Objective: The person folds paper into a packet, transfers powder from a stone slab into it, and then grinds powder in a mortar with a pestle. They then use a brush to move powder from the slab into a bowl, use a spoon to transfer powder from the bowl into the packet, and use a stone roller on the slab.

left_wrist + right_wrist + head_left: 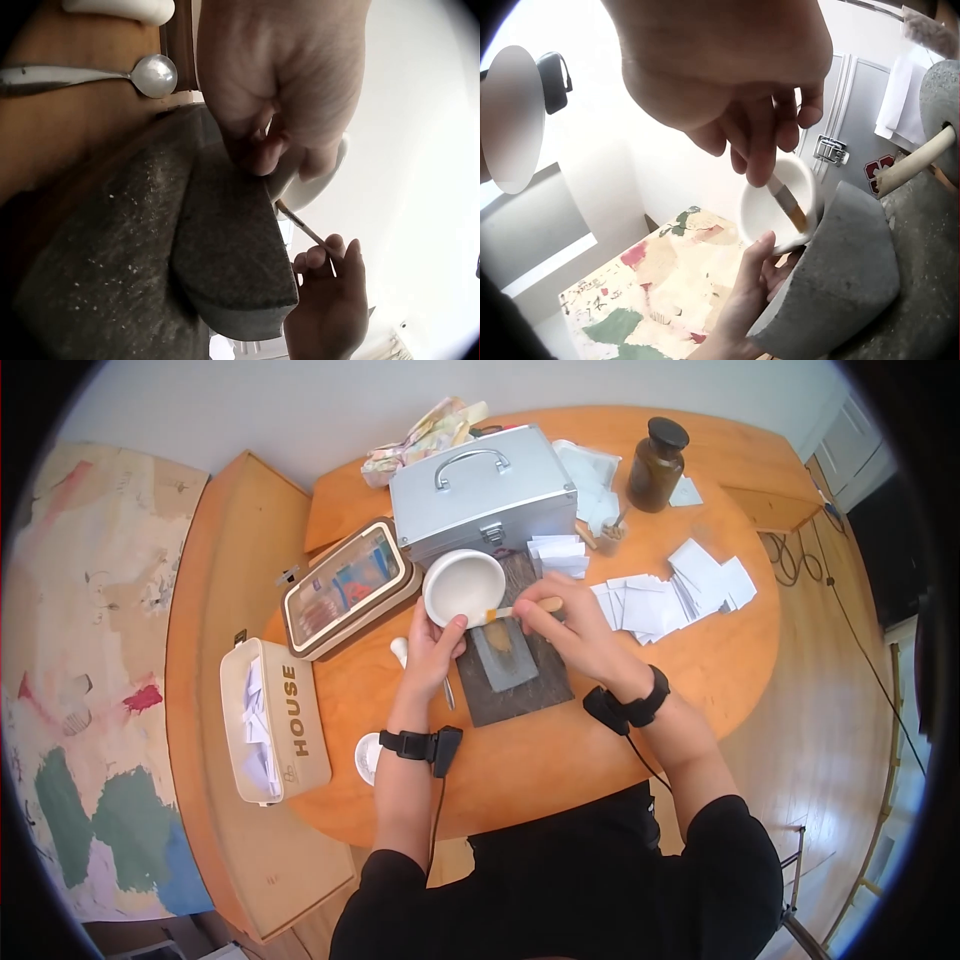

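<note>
The left hand (435,650) grips a white bowl (464,586) by its lower rim, tilted over the top of a grey stone block (507,657). Pinched in the right hand (568,625) is a flat brush (786,202), its yellow-brown bristles at the inside of the bowl near the rim. The block stands on a dark slab (490,705). In the left wrist view the left hand (281,82) covers part of the bowl (319,184), and the right hand (330,300) holds the brush handle beyond it.
A silver case (485,495) stands behind the bowl, a lidded box (345,595) to its left. A spoon (154,76) and a white pestle-like piece lie left of the slab. White papers (650,605), a brown jar (656,470) and a HOUSE box (300,725) surround the work area.
</note>
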Motion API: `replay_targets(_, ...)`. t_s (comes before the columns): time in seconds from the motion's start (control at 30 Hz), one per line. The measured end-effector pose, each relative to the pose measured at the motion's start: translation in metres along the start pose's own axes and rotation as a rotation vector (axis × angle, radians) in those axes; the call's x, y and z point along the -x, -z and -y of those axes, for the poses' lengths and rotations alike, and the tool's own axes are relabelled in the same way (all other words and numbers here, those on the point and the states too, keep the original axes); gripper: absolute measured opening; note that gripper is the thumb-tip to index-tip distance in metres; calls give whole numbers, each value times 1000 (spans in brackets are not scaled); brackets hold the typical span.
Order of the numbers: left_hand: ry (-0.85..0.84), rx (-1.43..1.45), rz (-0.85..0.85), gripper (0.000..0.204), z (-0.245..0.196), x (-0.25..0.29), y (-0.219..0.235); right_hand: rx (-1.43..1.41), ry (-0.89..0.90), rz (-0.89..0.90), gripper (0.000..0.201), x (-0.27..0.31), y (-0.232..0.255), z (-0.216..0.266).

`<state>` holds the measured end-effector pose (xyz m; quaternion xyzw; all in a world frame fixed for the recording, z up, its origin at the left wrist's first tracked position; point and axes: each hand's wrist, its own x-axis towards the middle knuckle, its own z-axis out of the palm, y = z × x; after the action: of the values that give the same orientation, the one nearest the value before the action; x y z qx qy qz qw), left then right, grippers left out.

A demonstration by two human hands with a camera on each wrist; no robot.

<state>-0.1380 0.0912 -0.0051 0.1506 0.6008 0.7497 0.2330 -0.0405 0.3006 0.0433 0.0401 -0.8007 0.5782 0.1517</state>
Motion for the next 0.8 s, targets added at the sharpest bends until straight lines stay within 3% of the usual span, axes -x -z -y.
replay_targets(0.17, 44, 78, -31, 35, 1, 1, -2, 45, 15, 7, 18, 4, 1, 0)
replay_targets(0.27, 63, 177, -55, 27, -2, 3, 3, -102, 69, -77, 17, 20, 11, 12)
replay_targets(0.43, 63, 307, -111, 23, -24, 31, 26, -344, -32, -133, 17, 56, 12, 20)
replay_targets(0.53, 90, 231, -136, 21, -42, 59, 60, -381, -55, -100, 17, 76, 15, 14)
replay_targets(0.67, 173, 18, -321, 33, -66, 99, 94, -393, -104, -71, 25, 95, 7, 13)
replay_targets(0.8, 262, -89, -373, 39, -54, 121, 125, -460, -102, 131, 31, 107, -6, 16)
